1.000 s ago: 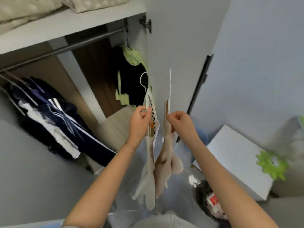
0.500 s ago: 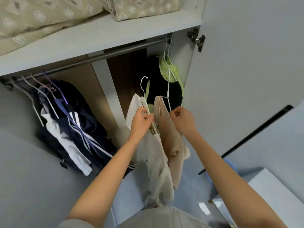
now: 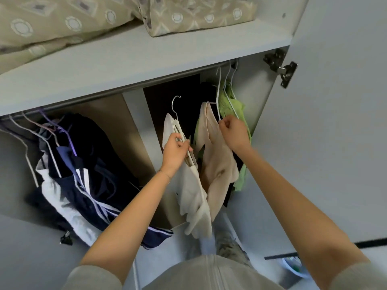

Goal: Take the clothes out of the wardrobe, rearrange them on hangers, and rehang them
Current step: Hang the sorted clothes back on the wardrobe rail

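My left hand grips a white wire hanger carrying a white garment; its hook is free in the air below the rail. My right hand is closed on the wire of a second hanger holding a beige garment; that hanger's hook reaches up to the rail at the wardrobe's right end. A green garment hangs just behind the beige one, next to a black one.
Dark blue and white clothes hang bunched on several hangers at the rail's left end. Patterned bedding lies on the shelf above. The open wardrobe door with its hinge stands on the right.
Both hands have carried the two hangered garments up and into the wardrobe. The beige garment's hanger now reaches the rail on the right; my view has tilted upward.
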Tool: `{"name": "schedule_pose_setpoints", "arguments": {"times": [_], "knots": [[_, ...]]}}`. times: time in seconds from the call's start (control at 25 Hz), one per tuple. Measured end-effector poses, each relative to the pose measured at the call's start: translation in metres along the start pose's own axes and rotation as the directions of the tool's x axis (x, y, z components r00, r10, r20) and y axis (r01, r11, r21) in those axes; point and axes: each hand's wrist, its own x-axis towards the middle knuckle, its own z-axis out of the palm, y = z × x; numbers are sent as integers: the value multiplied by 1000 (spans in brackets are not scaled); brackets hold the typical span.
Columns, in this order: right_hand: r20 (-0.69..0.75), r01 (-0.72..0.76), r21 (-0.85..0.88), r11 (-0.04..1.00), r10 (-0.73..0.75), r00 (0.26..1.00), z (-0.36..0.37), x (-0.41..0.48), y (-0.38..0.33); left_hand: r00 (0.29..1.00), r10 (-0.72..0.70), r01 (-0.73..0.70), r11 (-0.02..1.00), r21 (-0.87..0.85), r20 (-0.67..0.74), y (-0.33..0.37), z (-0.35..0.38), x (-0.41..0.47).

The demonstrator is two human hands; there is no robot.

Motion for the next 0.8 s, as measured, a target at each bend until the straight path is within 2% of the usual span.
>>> {"name": "schedule_pose_setpoints", "arguments": {"times": [0.12,0.36,0.64,0.8], "knots": [[-17,58,-18,998,-58,998,5,49,4,998,50,-53,997,-64,-42,3,7,29],[12,35,-175,984,-33,999,19,119,23,997,81,-82,987,-136,-14,-1,27,77],[-50,-2,-185,983,-7,999,26,128,53,980,185,-194,966,-169,-70,21,45,106],[-102,17,-134,991,-31,994,23,119,61,983,178,-182,972,-149,-43,32,57,128]]}}
